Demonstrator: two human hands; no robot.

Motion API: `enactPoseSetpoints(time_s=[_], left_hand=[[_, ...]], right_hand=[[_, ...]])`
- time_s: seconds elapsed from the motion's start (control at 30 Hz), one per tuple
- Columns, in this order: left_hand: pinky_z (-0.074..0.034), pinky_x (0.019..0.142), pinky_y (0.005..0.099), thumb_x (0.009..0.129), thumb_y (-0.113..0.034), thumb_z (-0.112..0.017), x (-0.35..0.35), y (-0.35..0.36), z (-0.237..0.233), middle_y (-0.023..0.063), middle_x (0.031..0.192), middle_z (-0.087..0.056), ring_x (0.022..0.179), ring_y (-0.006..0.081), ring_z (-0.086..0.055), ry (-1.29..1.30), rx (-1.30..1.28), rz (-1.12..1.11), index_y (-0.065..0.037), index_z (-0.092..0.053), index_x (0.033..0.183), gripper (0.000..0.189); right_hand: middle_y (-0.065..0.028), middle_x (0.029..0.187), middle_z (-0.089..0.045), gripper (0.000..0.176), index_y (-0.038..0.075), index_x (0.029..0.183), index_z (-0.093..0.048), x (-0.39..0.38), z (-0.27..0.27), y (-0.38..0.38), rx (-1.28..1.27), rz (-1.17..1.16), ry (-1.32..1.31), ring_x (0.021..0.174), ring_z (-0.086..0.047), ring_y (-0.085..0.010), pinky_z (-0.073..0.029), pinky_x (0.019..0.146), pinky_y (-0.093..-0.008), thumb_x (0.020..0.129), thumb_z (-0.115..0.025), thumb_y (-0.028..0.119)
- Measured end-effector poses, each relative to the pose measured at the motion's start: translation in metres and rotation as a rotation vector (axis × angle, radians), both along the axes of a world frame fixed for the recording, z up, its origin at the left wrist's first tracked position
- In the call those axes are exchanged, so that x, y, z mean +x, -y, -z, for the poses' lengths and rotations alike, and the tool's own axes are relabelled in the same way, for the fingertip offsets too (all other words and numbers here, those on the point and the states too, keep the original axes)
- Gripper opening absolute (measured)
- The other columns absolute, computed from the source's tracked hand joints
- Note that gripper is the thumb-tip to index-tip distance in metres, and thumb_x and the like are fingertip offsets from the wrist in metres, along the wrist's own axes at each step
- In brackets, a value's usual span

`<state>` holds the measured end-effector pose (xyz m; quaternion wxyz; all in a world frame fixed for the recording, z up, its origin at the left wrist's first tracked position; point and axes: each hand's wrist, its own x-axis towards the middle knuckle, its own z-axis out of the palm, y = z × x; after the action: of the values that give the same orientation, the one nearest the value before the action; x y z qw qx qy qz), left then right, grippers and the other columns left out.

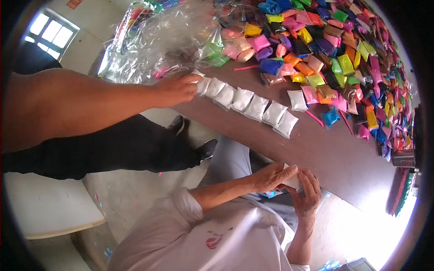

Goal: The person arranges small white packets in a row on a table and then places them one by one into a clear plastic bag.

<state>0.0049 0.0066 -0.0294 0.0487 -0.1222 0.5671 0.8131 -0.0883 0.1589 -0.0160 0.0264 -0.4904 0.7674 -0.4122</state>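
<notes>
My left hand (273, 176) and my right hand (308, 193) meet above my lap, near the front edge of the table. Between them is a small white packet (293, 180), partly covered by my fingers and pressed by my left thumb. Beyond my hands, a row of white packets (244, 100) lies along the brown table (330, 153), overlapping edge to edge. Another person's hand (181, 89) reaches in from the left and touches the far end of that row. One more white packet (297, 100) lies apart, beside the coloured ones.
A large heap of coloured packets (346, 65) covers the table's far and right side. Crumpled clear plastic bags (158, 40) lie at the far left. Pink sticks (315, 118) rest near the heap. The other person's dark-clothed leg (122, 149) is on the left, near a pale board (49, 203).
</notes>
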Motion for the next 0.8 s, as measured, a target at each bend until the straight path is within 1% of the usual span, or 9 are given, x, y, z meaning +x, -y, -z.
enactPoseSetpoints(time_s=[0.07,0.17,0.23,0.3,0.37,0.47,0.57,0.7,0.8], left_hand=[[-0.034,0.046,0.0219,0.095,-0.058,-0.032,0.001,0.001,0.005,-0.0018,0.061,-0.048,0.052,0.0057,-0.042,-0.005,0.067,0.075,-0.007,-0.055,0.073,0.06],[-0.033,0.045,0.0215,0.094,-0.06,-0.029,0.002,0.01,-0.001,-0.0021,0.061,-0.047,0.051,0.0054,-0.041,-0.018,-0.025,0.027,-0.008,-0.053,0.07,0.062],[-0.034,0.046,0.024,0.094,-0.059,-0.03,0.003,0.016,-0.009,-0.0008,0.061,-0.047,0.052,0.0073,-0.042,-0.015,-0.091,0.007,-0.007,-0.052,0.071,0.062],[-0.035,0.047,0.0265,0.095,-0.058,-0.031,0.002,0.014,-0.005,0.0005,0.06,-0.047,0.053,0.0091,-0.044,-0.01,-0.152,-0.01,-0.005,-0.051,0.071,0.061],[-0.039,0.052,0.0325,0.095,-0.054,-0.035,-0.004,0.007,0.01,0.0045,0.062,-0.049,0.056,0.0139,-0.048,-0.373,-0.613,-0.079,-0.002,-0.052,0.078,0.057],[-0.041,0.056,0.0359,0.096,-0.045,-0.04,-0.003,0.007,-0.004,0.0075,0.065,-0.051,0.06,0.0179,-0.05,-0.099,-0.59,0.097,-0.001,-0.052,0.086,0.047],[-0.041,0.056,0.0321,0.096,-0.036,-0.046,-0.005,0.005,-0.013,0.0069,0.067,-0.053,0.061,0.0145,-0.049,-0.085,-0.509,0.065,0.0,-0.053,0.092,0.037],[-0.04,0.058,0.0283,0.096,-0.029,-0.049,-0.007,0.002,-0.011,0.0044,0.074,-0.056,0.067,0.01,-0.048,-0.111,-0.432,0.052,0.001,-0.054,0.099,0.031],[-0.04,0.063,0.0247,0.097,-0.029,-0.05,-0.005,-0.005,-0.006,0.0003,0.087,-0.056,0.077,0.0065,-0.048,-0.049,-0.074,0.025,0.001,-0.054,0.107,0.032]], right_hand=[[-0.0164,0.106,-0.062,0.044,-0.001,0.101,-0.063,-0.002,0.002,-0.002,0.005,-0.014,-0.044,0.092,-0.061,-0.0317,-0.05,0.078,-0.0384,0.06,-0.08,0.001],[-0.0159,0.095,-0.064,0.033,-0.001,0.095,-0.065,-0.006,0.005,-0.011,-0.012,0.09,-0.061,0.083,-0.063,-0.0301,-0.051,0.073,-0.0371,0.068,-0.078,0.012],[-0.0122,0.087,-0.065,0.045,0.0,0.103,-0.064,-0.008,0.007,-0.019,0.075,0.161,0.127,0.08,-0.064,-0.0236,-0.051,0.071,-0.0349,0.079,-0.071,0.037],[-0.0099,0.082,-0.065,0.045,0.0,0.102,-0.064,-0.002,0.006,-0.019,0.072,0.195,0.26,0.074,-0.063,-0.0192,-0.05,0.065,-0.0304,0.081,-0.068,0.04],[-0.0052,0.072,-0.064,0.048,-0.001,0.1,-0.065,0.004,0.004,-0.019,0.064,0.267,0.523,0.062,-0.059,-0.0104,-0.048,0.053,-0.0213,0.086,-0.062,0.045],[-0.0067,0.069,-0.06,0.052,-0.008,0.095,-0.062,0.003,0.006,-0.023,-0.082,0.209,0.786,0.058,-0.056,-0.0109,-0.043,0.048,-0.0224,0.085,-0.064,0.043],[-0.0052,0.069,-0.06,0.052,-0.007,0.094,-0.061,0.009,0.005,-0.009,-0.11,0.285,0.922,0.056,-0.053,-0.0096,-0.041,0.047,-0.0215,0.085,-0.064,0.044],[0.0021,0.064,-0.055,0.042,0.004,0.088,-0.064,0.013,0.018,-0.013,-0.157,0.323,0.935,0.052,-0.048,-0.0043,-0.037,0.045,-0.0172,0.086,-0.062,0.046],[0.0027,0.065,-0.055,0.038,0.004,0.085,-0.063,0.019,0.011,-0.008,-0.216,0.355,0.984,0.052,-0.046,-0.0035,-0.034,0.044,-0.0176,0.089,-0.059,0.042]])
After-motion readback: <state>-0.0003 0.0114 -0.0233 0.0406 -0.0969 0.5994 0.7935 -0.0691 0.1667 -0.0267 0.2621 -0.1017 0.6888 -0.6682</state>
